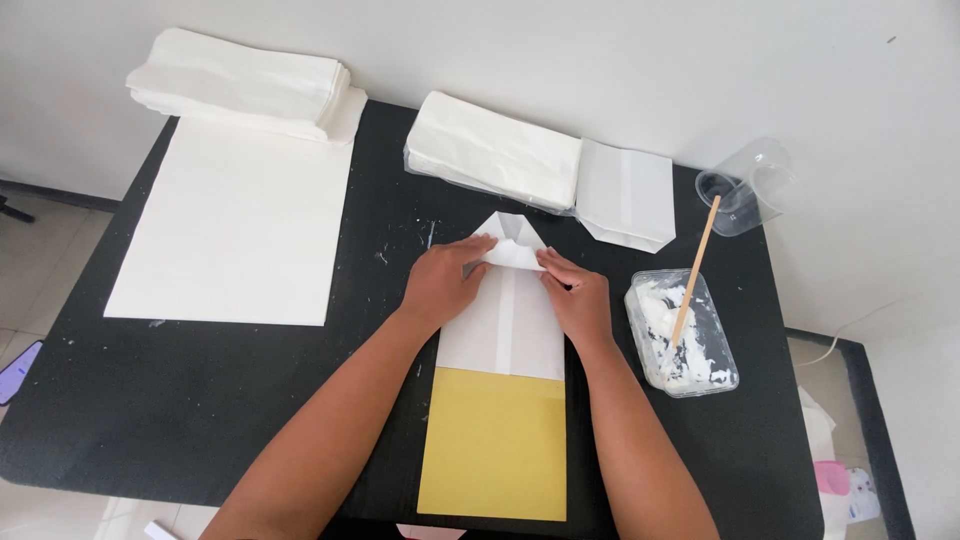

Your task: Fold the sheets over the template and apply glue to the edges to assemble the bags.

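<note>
White paper bag (503, 325) flat at centre of black surface (200, 400), lower end over yellow card (492, 445). Left hand (443, 283) and right hand (578, 298) pressing folded top flap, fingertips pinching it. Glue tub (682, 335) with stick (695, 272) just right.

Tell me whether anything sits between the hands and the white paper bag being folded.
Nothing visible does. The left hand and right hand both rest directly on the white paper bag, fingertips pinching its folded flap. The glue tub with its stick sits off to the right.
</note>
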